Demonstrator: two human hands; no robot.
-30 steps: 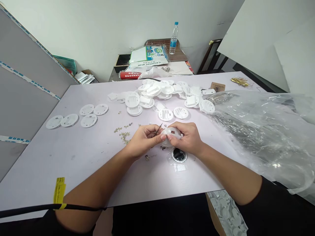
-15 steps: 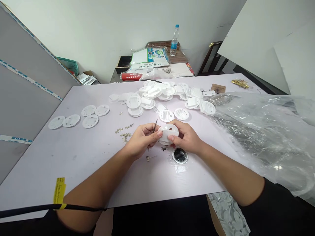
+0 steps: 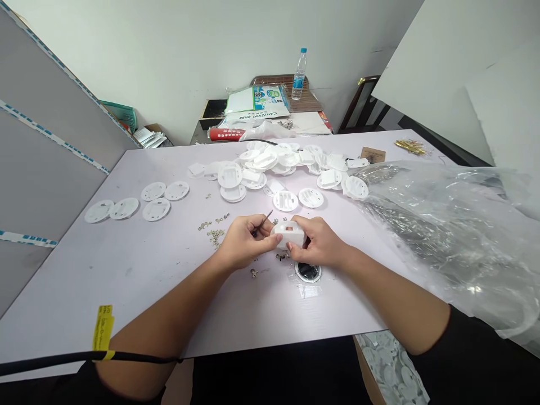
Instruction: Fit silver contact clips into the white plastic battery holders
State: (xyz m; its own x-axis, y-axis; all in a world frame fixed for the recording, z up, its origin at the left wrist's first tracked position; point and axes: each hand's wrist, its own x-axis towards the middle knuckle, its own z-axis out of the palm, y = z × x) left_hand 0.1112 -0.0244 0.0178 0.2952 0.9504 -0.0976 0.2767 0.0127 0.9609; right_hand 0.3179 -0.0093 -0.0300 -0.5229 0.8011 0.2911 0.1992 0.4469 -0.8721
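Both my hands grip a round white plastic part [image 3: 289,234] above the middle of the table. My left hand [image 3: 248,241] has its thumb on the part's left side, and a thin dark pointed tool [image 3: 265,220] sticks out from between its fingers. My right hand [image 3: 315,241] pinches the part's right side between thumb and fingers. Small metal pieces [image 3: 216,235] lie scattered left of my hands, with a few more beneath them. Just below my right hand is a round black disc with a pale rim [image 3: 308,272], partly covered by the hand.
A heap of white round parts [image 3: 270,160] lies behind my hands; several flat ones [image 3: 156,209] lie at the left. A large clear plastic bag [image 3: 442,236] covers the right side. A black cable with a yellow tag [image 3: 102,329] crosses the near left. A box of white parts [image 3: 394,365] stands below the edge.
The white part has been tipped, so its side edge faces me more. My hands have shifted slightly, and the pointed tool leans further right. The camera view moved a little.
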